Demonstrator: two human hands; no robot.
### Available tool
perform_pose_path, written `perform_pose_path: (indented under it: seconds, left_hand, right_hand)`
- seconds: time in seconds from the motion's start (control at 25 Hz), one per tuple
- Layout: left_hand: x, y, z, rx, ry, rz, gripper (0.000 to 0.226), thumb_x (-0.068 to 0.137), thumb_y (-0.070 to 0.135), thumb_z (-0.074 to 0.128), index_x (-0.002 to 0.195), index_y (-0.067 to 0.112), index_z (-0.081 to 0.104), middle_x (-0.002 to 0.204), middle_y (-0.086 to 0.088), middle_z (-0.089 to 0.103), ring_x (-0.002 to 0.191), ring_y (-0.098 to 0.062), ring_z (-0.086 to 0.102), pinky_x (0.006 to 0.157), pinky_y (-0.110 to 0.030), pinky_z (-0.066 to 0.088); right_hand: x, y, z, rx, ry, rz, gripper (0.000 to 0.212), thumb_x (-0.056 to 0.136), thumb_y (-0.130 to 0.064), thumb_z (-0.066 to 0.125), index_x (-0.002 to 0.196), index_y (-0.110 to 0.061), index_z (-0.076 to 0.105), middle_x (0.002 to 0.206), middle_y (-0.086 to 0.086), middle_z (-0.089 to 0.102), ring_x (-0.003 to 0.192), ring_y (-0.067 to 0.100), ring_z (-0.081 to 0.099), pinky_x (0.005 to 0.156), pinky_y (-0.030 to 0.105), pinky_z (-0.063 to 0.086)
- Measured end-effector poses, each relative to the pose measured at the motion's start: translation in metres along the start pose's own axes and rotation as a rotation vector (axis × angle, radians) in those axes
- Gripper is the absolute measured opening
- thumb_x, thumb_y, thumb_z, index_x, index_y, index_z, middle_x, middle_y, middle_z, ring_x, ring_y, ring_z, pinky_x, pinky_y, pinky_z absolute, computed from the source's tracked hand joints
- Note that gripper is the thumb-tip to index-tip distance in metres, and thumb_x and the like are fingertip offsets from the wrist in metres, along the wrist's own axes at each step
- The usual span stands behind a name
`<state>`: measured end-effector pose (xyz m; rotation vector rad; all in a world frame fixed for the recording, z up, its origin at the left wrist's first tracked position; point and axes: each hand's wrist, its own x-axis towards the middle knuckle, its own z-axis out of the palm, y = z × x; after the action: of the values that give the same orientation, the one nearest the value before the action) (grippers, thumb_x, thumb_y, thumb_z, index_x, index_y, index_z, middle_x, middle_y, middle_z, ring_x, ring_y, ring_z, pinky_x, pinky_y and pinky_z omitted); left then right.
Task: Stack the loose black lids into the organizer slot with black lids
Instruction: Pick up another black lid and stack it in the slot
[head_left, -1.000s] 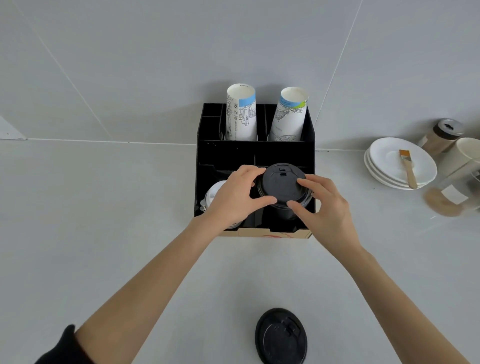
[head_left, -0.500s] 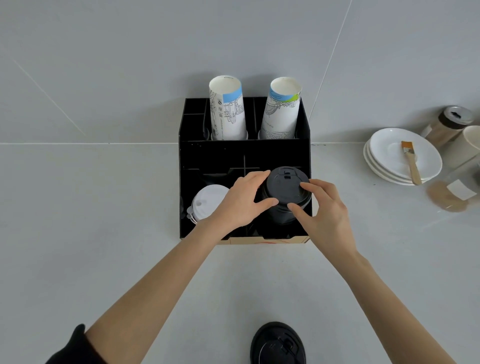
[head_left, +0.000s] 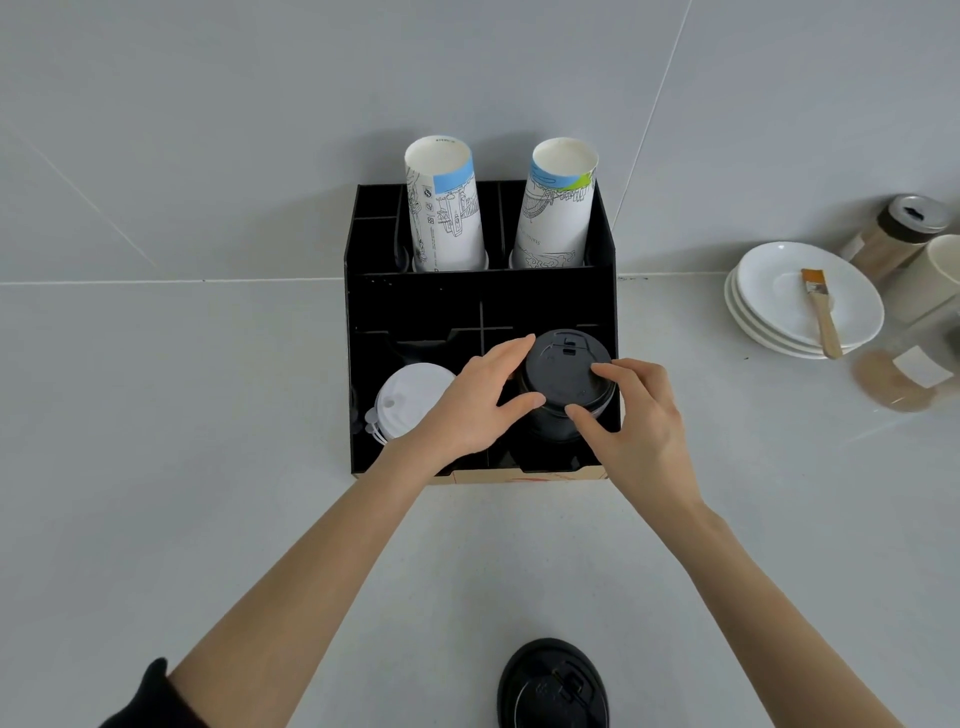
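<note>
Head view: left hand (head_left: 475, 402) and right hand (head_left: 636, 421) are pinching the top black lid (head_left: 566, 371), seating it on the organizer (head_left: 358, 322) stack; next, the loose lid (head_left: 553, 686) needs fetching.

Both hands on the black lid stack (head_left: 563, 384) in the organizer's (head_left: 483, 296) front right slot. Left hand (head_left: 480, 400): fingers along the stack's left edge, thumb at its front. Right hand (head_left: 636, 415): fingertips on the top lid's right side, thumb at front. White lids (head_left: 410, 397) in the front left slot, partly under the left wrist. Two paper cup stacks (head_left: 447, 208) upright in the rear slots. One loose black lid (head_left: 553, 686) on the counter (head_left: 156, 467), near the bottom edge. White saucers (head_left: 779, 312) with a brush (head_left: 822, 312) on top, well off to the right.
</note>
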<state>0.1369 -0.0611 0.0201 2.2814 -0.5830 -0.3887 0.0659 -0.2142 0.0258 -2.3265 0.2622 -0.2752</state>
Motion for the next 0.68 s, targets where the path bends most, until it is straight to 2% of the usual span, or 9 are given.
perform_pose_path:
  seconds: [0.12, 0.2, 0.36, 0.48, 0.68]
  left_hand:
    - [-0.001, 0.000, 0.001, -0.014, 0.036, -0.001, 0.064, 0.085, 0.027, 0.055, 0.138, 0.021, 0.020, 0.146, -0.002, 0.032, 0.121, -0.024, 0.041, 0.099, -0.035, 0.036]
    - [-0.005, 0.001, 0.001, -0.028, 0.059, 0.000, 0.065, 0.084, 0.026, 0.056, 0.138, 0.020, 0.020, 0.145, -0.003, 0.033, 0.119, -0.021, 0.043, 0.094, -0.031, 0.036]
    - [-0.027, 0.004, -0.001, -0.053, 0.091, -0.011, 0.062, 0.084, 0.025, 0.056, 0.136, 0.019, 0.024, 0.141, -0.005, 0.036, 0.117, -0.017, 0.044, 0.091, -0.025, 0.034]
    - [-0.054, 0.003, 0.001, -0.075, 0.106, -0.045, 0.058, 0.084, 0.025, 0.056, 0.135, 0.019, 0.028, 0.136, -0.005, 0.041, 0.116, -0.014, 0.044, 0.093, -0.023, 0.030]
    - [-0.100, -0.004, 0.017, -0.100, 0.048, -0.107, 0.053, 0.085, 0.024, 0.056, 0.132, 0.019, 0.032, 0.134, -0.005, 0.044, 0.118, -0.013, 0.043, 0.096, -0.023, 0.031]
  right_hand:
    - [0.000, 0.001, 0.000, -0.003, -0.005, -0.014, 0.043, 0.077, -0.019, 0.066, 0.116, -0.012, 0.050, 0.124, 0.008, 0.046, 0.116, 0.023, 0.045, 0.089, 0.025, 0.036]
    - [-0.002, 0.002, -0.002, -0.008, -0.020, -0.029, 0.044, 0.078, -0.019, 0.064, 0.119, -0.013, 0.048, 0.126, 0.007, 0.045, 0.117, 0.021, 0.045, 0.088, 0.018, 0.033]
    - [-0.014, 0.004, -0.009, -0.012, -0.046, -0.047, 0.048, 0.081, -0.018, 0.061, 0.125, -0.014, 0.043, 0.133, 0.005, 0.042, 0.121, 0.018, 0.042, 0.089, 0.012, 0.028]
    - [-0.032, 0.006, -0.014, 0.004, -0.069, -0.051, 0.047, 0.082, -0.018, 0.059, 0.125, -0.018, 0.041, 0.133, 0.003, 0.042, 0.120, 0.017, 0.042, 0.085, 0.005, 0.021]
    - [-0.075, 0.013, -0.016, 0.013, -0.167, -0.052, 0.047, 0.083, -0.019, 0.058, 0.126, -0.022, 0.041, 0.133, -0.002, 0.043, 0.120, 0.012, 0.042, 0.089, 0.010, 0.026]
